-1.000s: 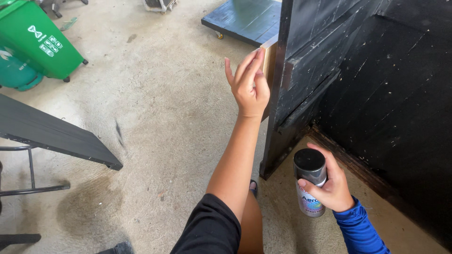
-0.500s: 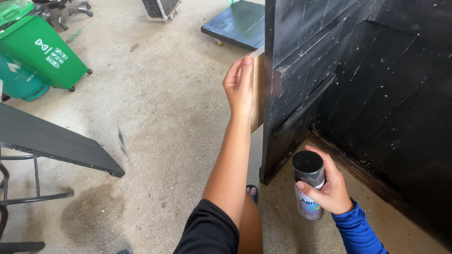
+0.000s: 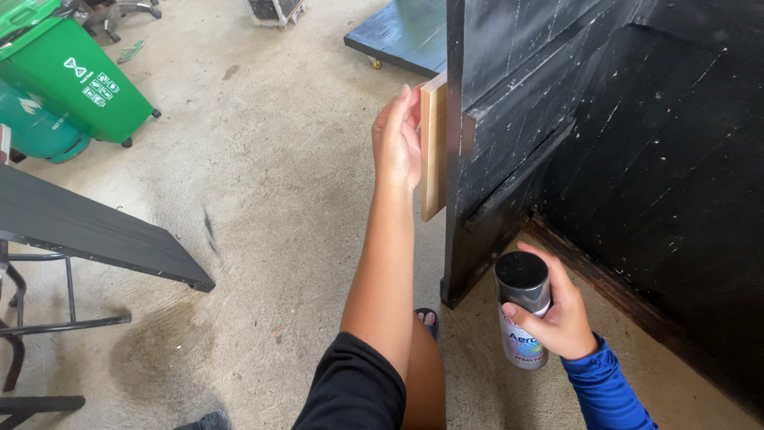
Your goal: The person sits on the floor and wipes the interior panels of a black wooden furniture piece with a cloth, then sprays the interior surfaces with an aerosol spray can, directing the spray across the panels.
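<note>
My left hand [image 3: 398,143], at the end of a black-sleeved arm, lies against the left face of a light wooden board [image 3: 433,151]. Its fingers point up and the thumb is hidden. The board stands upright along the front edge of a large black-painted wooden piece [image 3: 605,143]. My right hand [image 3: 561,318], in a blue sleeve, grips a spray can [image 3: 523,318] with a black cap. It holds the can upright, low beside the black piece's bottom corner.
A green wheeled bin [image 3: 76,72] stands at the far left on the concrete floor [image 3: 270,183]. A black panel on a metal frame [image 3: 87,231] juts in from the left. A dark flat board on casters [image 3: 402,36] lies beyond. My foot [image 3: 427,318] shows below.
My left hand, raised open in the air a second ago, has moved right and settled against the wooden board. My right hand and the can have stayed where they were.
</note>
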`<state>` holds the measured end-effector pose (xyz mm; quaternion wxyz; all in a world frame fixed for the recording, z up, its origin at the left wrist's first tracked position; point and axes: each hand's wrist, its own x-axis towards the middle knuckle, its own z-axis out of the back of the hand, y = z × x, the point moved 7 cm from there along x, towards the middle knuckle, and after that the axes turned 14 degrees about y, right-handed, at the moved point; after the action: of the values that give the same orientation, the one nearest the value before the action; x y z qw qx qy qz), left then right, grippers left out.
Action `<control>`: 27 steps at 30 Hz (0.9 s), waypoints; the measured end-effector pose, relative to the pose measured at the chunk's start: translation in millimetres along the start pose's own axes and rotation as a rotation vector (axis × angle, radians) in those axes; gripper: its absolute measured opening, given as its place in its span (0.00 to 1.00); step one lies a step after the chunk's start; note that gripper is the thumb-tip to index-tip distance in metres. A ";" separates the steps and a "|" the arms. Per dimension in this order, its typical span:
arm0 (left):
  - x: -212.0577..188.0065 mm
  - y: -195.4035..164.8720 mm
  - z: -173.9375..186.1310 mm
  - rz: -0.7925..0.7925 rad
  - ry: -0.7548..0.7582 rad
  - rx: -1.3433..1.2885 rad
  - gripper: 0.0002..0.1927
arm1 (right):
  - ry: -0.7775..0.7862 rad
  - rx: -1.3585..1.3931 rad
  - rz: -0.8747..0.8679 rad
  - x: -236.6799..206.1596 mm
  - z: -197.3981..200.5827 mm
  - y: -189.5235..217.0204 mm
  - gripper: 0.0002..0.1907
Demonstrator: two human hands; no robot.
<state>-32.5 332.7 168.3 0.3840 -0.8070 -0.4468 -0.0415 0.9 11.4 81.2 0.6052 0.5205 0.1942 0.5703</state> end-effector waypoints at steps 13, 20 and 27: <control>-3.4 -11.0 -16.7 -0.104 -0.028 0.264 0.11 | 0.002 0.013 0.001 -2.7 5.6 -1.0 0.42; -4.0 -12.8 -14.1 -0.024 -0.078 0.220 0.12 | 0.015 0.011 0.009 -1.9 -5.8 2.7 0.42; -20.4 -26.2 -30.5 -0.377 -0.044 0.425 0.13 | 0.002 -0.010 0.014 -5.7 -3.5 8.1 0.42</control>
<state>-56.0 306.6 196.6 0.5201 -0.6118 -0.5959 -0.0003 -7.5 6.1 84.7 0.6037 0.5181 0.1883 0.5759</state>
